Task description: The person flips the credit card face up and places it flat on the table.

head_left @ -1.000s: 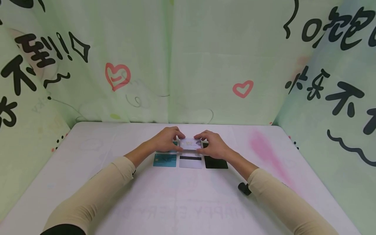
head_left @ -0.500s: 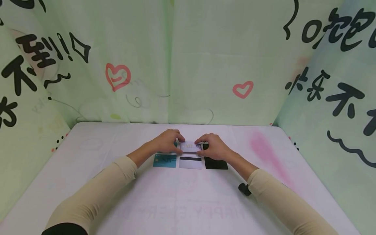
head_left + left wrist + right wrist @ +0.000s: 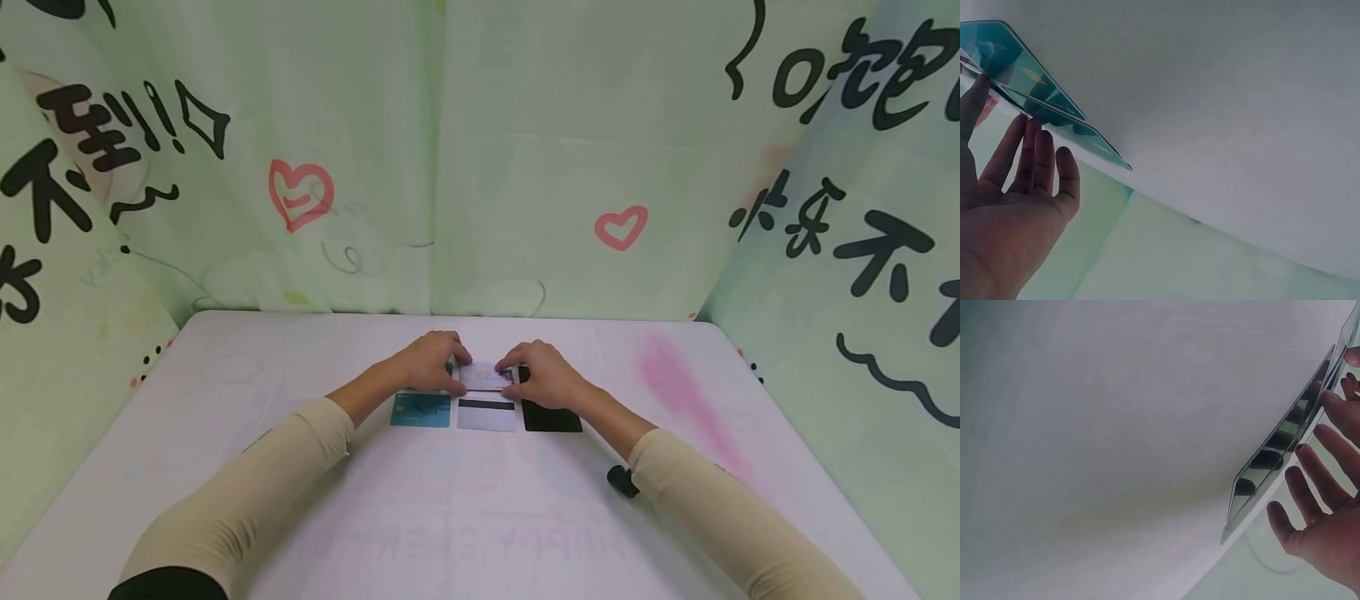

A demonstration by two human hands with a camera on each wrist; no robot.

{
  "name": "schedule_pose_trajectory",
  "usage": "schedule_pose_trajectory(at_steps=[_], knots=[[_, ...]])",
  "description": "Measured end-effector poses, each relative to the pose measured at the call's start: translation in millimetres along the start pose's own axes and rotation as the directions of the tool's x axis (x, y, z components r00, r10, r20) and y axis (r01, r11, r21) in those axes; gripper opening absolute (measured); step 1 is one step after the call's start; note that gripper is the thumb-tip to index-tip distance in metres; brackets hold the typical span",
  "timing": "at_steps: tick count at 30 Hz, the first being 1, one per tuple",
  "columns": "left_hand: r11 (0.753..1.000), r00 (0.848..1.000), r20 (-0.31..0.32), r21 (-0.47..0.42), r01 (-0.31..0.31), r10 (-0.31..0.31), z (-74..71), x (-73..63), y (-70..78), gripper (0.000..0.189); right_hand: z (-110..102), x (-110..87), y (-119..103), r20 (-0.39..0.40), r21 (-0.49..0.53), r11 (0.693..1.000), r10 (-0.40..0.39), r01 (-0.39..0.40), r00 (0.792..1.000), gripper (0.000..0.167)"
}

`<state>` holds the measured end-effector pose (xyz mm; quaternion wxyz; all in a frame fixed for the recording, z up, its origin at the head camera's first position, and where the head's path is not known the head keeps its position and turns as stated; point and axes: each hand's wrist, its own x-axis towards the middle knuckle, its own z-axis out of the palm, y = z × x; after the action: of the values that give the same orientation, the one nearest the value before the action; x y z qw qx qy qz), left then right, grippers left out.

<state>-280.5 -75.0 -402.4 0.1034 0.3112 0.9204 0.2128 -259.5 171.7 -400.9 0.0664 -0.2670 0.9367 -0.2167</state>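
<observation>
A white card (image 3: 480, 377) with faint lettering lies at the middle of the back row, flat or nearly flat. My left hand (image 3: 431, 362) holds its left edge between thumb and forefinger, and my right hand (image 3: 547, 373) holds the right edge likewise. In front lie a blue card (image 3: 420, 410), a white card with a black stripe (image 3: 486, 417) and a black card (image 3: 552, 418). The left hand mostly covers another blue card behind; the right partly hides a second black one. Blue cards (image 3: 1029, 69) show beyond the fingers in the left wrist view, glossy dark cards (image 3: 1279, 437) in the right.
A white cloth covers the table (image 3: 450, 500), with a pink smear at right. Green-white curtains (image 3: 517, 167) with writing and hearts stand behind and on both sides. A small black object (image 3: 621, 481) shows beside the right sleeve.
Both hands have come slightly toward me and down with the white card, which now sits closer to the striped card. During the last half second they hardly moved.
</observation>
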Motion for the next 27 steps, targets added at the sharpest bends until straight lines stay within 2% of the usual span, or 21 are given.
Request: schedule_pose_trajectory(at_steps=[10, 27], knots=[[1.000, 1.000, 0.005, -0.019, 0.004, -0.004, 1.6, 0.2, 0.6, 0.047, 0.6, -1.1, -3.6, 0.019, -0.019, 1.000, 0.023, -0.023, 1.000, 0.034], [1.000, 1.000, -0.003, -0.021, -0.014, 0.014, 0.3, -2.9, 0.6, 0.048, 0.3, -1.0, -2.1, 0.001, -0.015, 1.000, 0.021, -0.021, 1.000, 0.036]])
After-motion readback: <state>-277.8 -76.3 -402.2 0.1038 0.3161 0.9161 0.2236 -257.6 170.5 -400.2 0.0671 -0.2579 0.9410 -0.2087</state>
